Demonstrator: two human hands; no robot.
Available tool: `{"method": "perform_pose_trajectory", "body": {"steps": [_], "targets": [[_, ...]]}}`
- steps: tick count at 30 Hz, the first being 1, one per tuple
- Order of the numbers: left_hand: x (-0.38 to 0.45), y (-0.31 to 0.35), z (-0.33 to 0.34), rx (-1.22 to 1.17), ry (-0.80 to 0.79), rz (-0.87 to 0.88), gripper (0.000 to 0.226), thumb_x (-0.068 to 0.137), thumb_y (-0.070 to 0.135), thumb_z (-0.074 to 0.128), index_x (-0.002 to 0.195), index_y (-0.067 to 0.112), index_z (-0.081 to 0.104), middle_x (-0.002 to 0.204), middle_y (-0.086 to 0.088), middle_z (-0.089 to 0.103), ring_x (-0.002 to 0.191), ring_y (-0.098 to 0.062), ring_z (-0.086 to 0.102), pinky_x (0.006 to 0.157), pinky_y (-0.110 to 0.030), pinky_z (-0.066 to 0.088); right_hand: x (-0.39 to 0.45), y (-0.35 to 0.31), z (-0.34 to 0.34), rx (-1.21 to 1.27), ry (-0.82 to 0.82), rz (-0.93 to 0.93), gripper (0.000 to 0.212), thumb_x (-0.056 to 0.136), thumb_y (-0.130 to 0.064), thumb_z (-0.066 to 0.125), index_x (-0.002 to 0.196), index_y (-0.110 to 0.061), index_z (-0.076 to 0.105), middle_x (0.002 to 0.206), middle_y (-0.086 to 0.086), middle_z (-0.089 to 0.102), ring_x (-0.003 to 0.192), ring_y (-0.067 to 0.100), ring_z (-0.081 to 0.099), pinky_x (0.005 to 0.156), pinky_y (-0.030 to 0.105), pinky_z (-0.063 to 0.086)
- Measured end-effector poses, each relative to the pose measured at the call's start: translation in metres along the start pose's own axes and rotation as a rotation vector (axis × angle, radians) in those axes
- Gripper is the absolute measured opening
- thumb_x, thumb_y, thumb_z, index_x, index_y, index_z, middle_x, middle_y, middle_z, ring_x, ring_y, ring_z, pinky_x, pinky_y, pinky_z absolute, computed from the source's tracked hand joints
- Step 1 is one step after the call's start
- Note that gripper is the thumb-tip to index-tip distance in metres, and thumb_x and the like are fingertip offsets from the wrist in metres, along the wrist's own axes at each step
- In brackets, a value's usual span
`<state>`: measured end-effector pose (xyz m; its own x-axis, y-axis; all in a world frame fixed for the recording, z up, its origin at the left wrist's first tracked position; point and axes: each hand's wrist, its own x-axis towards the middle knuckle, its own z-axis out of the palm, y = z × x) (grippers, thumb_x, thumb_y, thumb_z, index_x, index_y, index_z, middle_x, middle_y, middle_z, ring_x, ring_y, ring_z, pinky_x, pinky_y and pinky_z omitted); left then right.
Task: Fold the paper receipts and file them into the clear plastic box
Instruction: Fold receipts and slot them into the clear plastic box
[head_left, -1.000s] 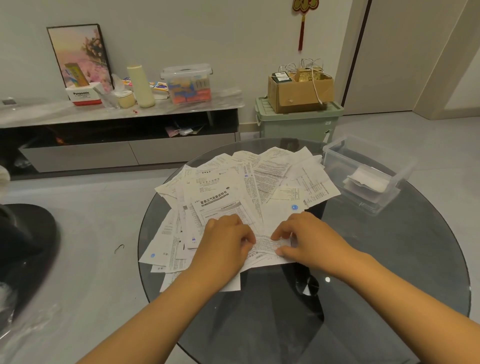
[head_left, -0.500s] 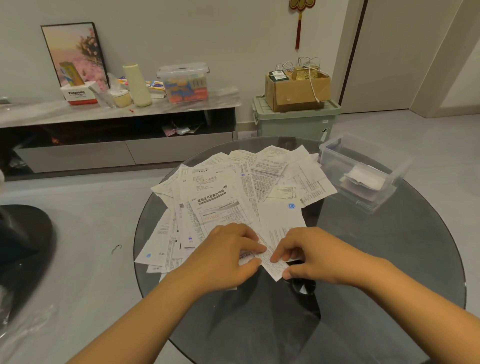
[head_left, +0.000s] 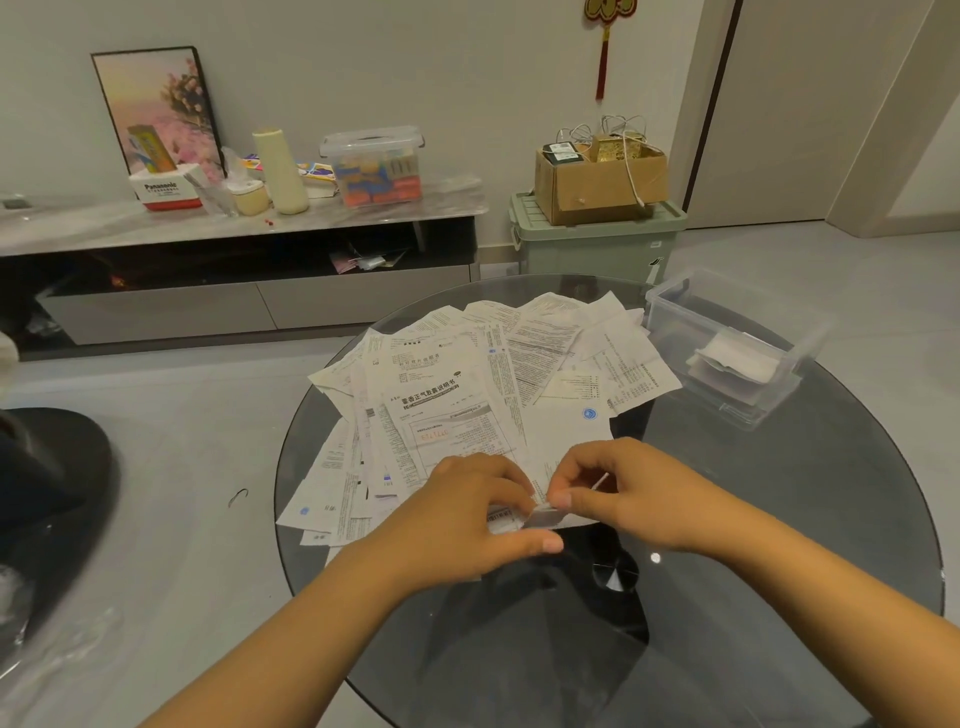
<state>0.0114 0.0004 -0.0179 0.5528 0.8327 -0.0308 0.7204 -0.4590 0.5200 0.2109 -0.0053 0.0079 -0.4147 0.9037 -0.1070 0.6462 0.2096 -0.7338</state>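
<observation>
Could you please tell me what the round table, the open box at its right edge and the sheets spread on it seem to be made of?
Round table: apparently dark tinted glass, glossy; it mirrors a light and its base shows through.
Open box: clear, slightly frosted plastic; folded papers show through its walls.
Sheets: thin white printed paper, matte, creased and overlapping.

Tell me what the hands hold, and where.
Both the left hand and right hand pinch one small folded white paper receipt at its upper edge, fingertips meeting.
</observation>
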Motion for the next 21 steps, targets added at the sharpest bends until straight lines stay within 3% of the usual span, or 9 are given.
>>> {"method": "perform_pose_trajectory", "body": {"steps": [3, 6, 10, 14, 17, 21], "targets": [[0.003, 0.003, 0.003, -0.04, 0.075, -0.008, 0.045, 0.08, 0.063, 0.048, 0.09, 0.026, 0.071, 0.094, 0.013, 0.063, 0.09, -0.004, 0.054, 0.083, -0.033, 0.046, 0.005, 0.001, 0.004, 0.101, 0.055, 0.041, 0.008, 0.088, -0.027, 0.061, 0.082, -0.028, 0.066, 0.081, -0.008, 0.067, 0.073, 0.003, 0.059, 0.069, 0.015, 0.047], [0.004, 0.009, 0.002, -0.078, 0.134, -0.053, 0.018, 0.088, 0.036, 0.059, 0.1, 0.025, 0.067, 0.096, 0.013, 0.063, 0.091, -0.004, 0.055, 0.084, -0.03, 0.045, 0.009, 0.003, 0.01, 0.133, 0.126, 0.054, 0.008, 0.09, -0.026, 0.058, 0.09, -0.027, 0.066, 0.087, -0.009, 0.068, 0.079, 0.005, 0.061, 0.074, 0.019, 0.049], [0.006, 0.007, 0.007, -0.065, 0.138, -0.09, 0.033, 0.087, 0.028, 0.064, 0.119, 0.026, 0.057, 0.114, 0.01, 0.057, 0.107, -0.006, 0.049, 0.093, -0.022, 0.039, 0.011, 0.004, 0.018, 0.03, 0.157, 0.06, 0.024, 0.083, -0.026, 0.067, 0.101, -0.037, 0.056, 0.093, -0.015, 0.061, 0.08, 0.005, 0.057, 0.067, 0.01, 0.042], [0.01, 0.005, 0.01, 0.012, 0.138, -0.132, 0.045, 0.086, 0.032, 0.065, 0.128, 0.027, 0.05, 0.119, 0.008, 0.051, 0.113, -0.01, 0.042, 0.1, -0.028, 0.034, 0.011, 0.008, 0.028, -0.087, 0.151, 0.082, 0.038, 0.078, -0.029, 0.072, 0.109, -0.035, 0.05, 0.095, -0.012, 0.054, 0.075, 0.004, 0.05, 0.067, 0.012, 0.04], [0.012, 0.006, 0.007, 0.004, 0.142, -0.165, 0.047, 0.082, 0.03, 0.069, 0.126, 0.029, 0.052, 0.109, 0.009, 0.051, 0.107, -0.01, 0.044, 0.099, -0.03, 0.036, 0.011, 0.01, 0.032, -0.162, 0.162, 0.092, 0.042, 0.079, -0.032, 0.071, 0.115, -0.031, 0.049, 0.1, -0.011, 0.049, 0.078, 0.002, 0.046, 0.069, 0.013, 0.037], [0.013, 0.012, 0.003, -0.137, 0.167, -0.211, 0.04, 0.079, 0.02, 0.073, 0.114, 0.031, 0.058, 0.097, 0.011, 0.05, 0.093, -0.006, 0.05, 0.088, -0.022, 0.043, 0.012, 0.008, 0.03, -0.174, 0.163, 0.145, 0.046, 0.077, -0.036, 0.072, 0.118, -0.028, 0.053, 0.105, -0.008, 0.047, 0.09, 0.006, 0.047, 0.077, 0.017, 0.04]]}}
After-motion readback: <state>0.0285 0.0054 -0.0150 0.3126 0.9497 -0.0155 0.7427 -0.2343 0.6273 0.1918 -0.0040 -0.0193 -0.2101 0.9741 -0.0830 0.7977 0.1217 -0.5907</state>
